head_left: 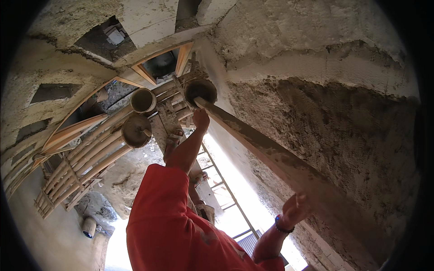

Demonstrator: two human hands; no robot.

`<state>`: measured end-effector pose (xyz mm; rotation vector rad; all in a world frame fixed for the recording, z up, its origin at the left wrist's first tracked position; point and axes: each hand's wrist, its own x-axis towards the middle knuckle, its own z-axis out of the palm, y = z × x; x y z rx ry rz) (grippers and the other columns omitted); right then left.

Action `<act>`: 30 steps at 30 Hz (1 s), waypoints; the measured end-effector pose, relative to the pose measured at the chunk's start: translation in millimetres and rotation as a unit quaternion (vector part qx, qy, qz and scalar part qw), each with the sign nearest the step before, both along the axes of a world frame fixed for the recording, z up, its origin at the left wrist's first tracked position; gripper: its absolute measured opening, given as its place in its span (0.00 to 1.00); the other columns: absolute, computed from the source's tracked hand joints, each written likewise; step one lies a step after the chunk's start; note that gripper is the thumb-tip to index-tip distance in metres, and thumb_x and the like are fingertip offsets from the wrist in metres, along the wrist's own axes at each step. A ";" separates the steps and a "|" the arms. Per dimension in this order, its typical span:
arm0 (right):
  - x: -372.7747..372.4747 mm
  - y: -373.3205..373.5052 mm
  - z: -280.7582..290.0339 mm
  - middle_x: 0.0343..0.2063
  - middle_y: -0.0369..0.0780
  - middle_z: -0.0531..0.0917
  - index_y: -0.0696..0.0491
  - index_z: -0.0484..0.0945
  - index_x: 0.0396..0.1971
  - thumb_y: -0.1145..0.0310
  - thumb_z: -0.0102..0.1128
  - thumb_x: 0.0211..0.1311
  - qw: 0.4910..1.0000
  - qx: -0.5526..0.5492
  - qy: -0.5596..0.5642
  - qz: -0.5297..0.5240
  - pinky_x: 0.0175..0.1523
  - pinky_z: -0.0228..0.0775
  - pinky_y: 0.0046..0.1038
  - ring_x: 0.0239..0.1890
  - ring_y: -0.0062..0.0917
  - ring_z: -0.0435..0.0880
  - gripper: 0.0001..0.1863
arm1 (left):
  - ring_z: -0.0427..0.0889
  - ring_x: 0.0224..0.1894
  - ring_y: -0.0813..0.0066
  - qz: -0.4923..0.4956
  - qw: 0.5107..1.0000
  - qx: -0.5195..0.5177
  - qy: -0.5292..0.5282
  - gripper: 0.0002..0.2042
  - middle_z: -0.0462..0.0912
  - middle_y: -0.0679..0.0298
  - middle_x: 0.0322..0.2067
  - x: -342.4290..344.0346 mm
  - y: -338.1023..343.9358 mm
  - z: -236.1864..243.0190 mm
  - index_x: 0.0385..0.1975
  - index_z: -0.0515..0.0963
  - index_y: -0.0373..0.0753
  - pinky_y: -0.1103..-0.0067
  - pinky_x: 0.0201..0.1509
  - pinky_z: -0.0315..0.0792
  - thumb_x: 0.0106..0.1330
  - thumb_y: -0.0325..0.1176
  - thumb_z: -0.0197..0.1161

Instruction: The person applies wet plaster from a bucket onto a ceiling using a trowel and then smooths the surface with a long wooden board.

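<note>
A long, mud-smeared wooden board [266, 142] slants along the rough wall, from a bucket at the upper middle toward the lower right. Near its upper end my left hand [201, 119] is closed on the board's edge, the arm stretched out from a red sleeve. Lower down, my right hand [294, 211], with a dark bracelet at the wrist, is at the same edge. Its fingers are bent against the board and slightly blurred. The dark bucket [212, 91] stands just beyond the board's upper end.
Another bucket [143, 100] and a round pan of mortar [135, 131] with a handle sticking out rest by the scaffold of poles [86, 165]. My sandalled foot [172, 139] is on a plank [159, 131]. A ladder [221, 185] shows below. The wall [334, 108] is part smooth, part dark rough plaster.
</note>
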<state>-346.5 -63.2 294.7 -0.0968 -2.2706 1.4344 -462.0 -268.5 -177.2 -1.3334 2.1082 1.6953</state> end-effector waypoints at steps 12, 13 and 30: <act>-61.1 6.3 143.7 0.55 0.37 0.75 0.55 0.72 0.57 0.70 0.64 0.57 0.965 -0.078 0.055 0.244 0.66 0.58 0.37 0.58 0.27 0.71 0.26 | 0.77 0.53 0.49 -0.277 0.960 -0.037 0.002 0.24 0.78 0.45 0.49 -19.7 -48.2 68.2 0.56 0.73 0.41 0.57 0.57 0.68 0.58 0.37 0.62; -65.5 5.1 151.0 0.55 0.37 0.74 0.55 0.71 0.57 0.69 0.63 0.57 0.960 -0.078 0.060 0.260 0.66 0.58 0.37 0.58 0.27 0.71 0.26 | 0.77 0.52 0.48 -0.233 0.972 -0.017 0.033 0.23 0.78 0.45 0.48 -14.6 -53.9 71.0 0.55 0.72 0.41 0.57 0.56 0.68 0.58 0.37 0.62; -231.8 -162.5 140.7 0.37 0.38 0.79 0.57 0.76 0.51 0.66 0.67 0.60 0.964 0.004 0.102 0.244 0.38 0.78 0.22 0.37 0.18 0.80 0.21 | 0.74 0.57 0.46 -0.053 0.986 -0.026 -0.153 0.32 0.76 0.41 0.52 261.3 -193.8 27.8 0.64 0.63 0.36 0.61 0.60 0.69 0.54 0.31 0.55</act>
